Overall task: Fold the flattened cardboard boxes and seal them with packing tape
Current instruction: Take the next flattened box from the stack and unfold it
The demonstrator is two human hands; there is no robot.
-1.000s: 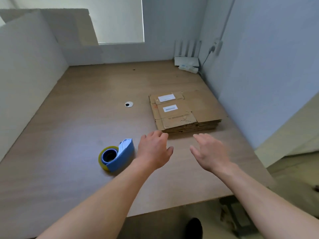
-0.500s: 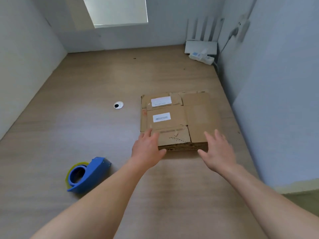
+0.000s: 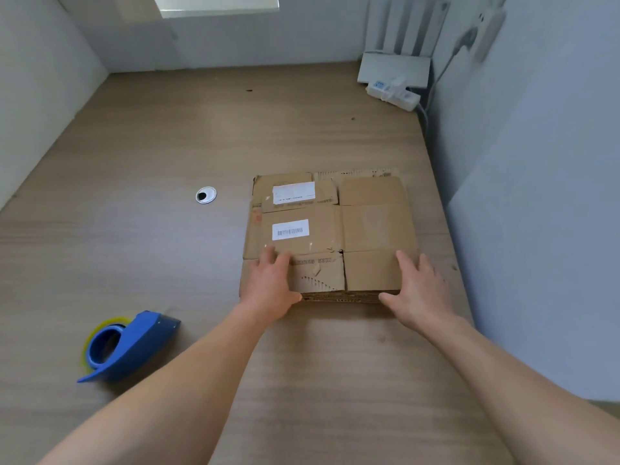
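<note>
Both hands flat on the near edge of the stack; no box lifted yet.

Nearest, the dispenser lies on the table, left of the arms and well apart from the stack. The left hand rests on the stack's near-left corner, fingers straight, thumb at the front edge. The right hand lies the same way on the near-right corner. Neither hand grips anything. The stack sits right of centre, near the table's right edge. The likely trouble is thumbs catching several sheets at once, so more than one box comes up, or the pile sliding toward that edge. The top box's torn flaps may rip further when opened. Farther off, the grommet and power strip are out of the way.
</note>
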